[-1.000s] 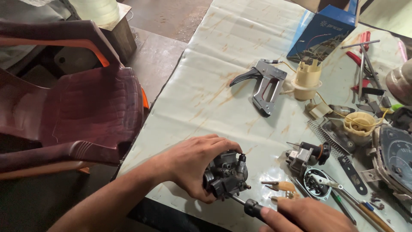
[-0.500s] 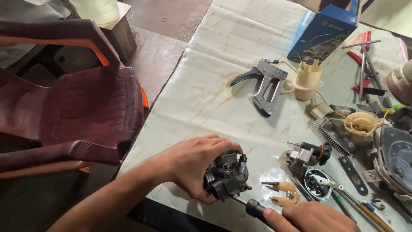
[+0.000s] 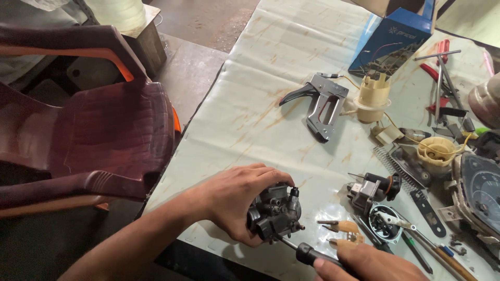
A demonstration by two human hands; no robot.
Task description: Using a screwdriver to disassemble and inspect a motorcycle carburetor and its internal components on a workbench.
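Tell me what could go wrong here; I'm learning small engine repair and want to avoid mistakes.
1. The left hand holds the dark metal carburettor in the air near the table's edge; a slip could drop it to the floor.
2. The black-handled screwdriver in the right hand points towards the left palm; if it skids off, it may jab it.
3. Small loose parts beside the round gauge could get lost.

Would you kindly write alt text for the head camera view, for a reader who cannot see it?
A left hand grips a dark metal carburetor over a table's pale plastic sheet, while the right hand sets a black-handled screwdriver against its underside. Parts and tools lie scattered to the right, including a metal bracket and a blue box; a maroon plastic chair stands left.
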